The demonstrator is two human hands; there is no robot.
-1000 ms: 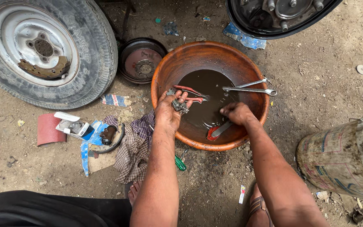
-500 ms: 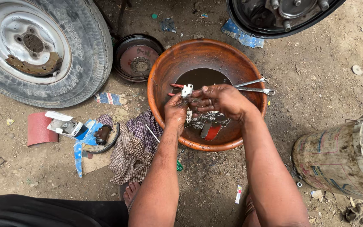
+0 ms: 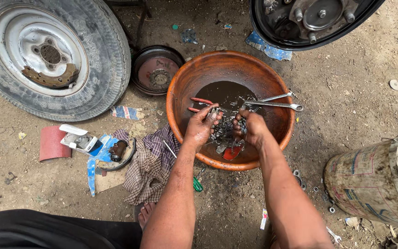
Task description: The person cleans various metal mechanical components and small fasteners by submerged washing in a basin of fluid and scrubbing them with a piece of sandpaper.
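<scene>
Both hands work inside the orange basin. The left hand grips a small metal part; the right hand clenches, contents unclear. Oily liquid could let the part slip and sink.

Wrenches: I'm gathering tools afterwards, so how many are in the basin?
2. Both wrenches lie side by side against the orange basin's right rim, ends over the dark liquid; more may be submerged.

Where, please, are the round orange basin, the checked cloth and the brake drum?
Round orange basin (image 3: 272, 76): head view, bare inner wall.
Checked cloth (image 3: 148, 170): head view, middle of the fabric.
Brake drum (image 3: 156, 70): head view, its flat face.
</scene>
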